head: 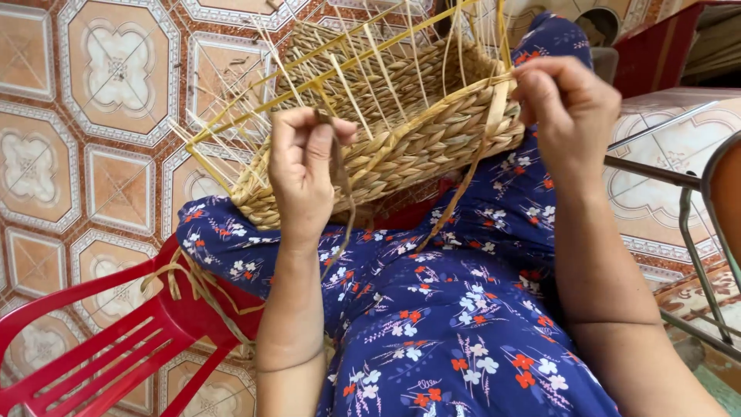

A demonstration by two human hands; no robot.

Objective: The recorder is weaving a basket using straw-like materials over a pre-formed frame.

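Head view: two hands [309,174], one basket [401,131]

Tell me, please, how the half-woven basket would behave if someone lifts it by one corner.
The half-woven basket is probably light: it rests on the lap, steadied only by fingers. Its plaited wall looks fairly stiff, yet the loose upright strands would likely flex and splay. The left hand pinches a limp strand; the right hand grips the rim.

Upright stakes [370,62] fence basket [401,147] top, blocking reach from above. Red plastic chair [100,347] crowds lower left beside left hand [302,174]. Metal frame [679,193] hems right hand [567,112]. Lap between forearms open.
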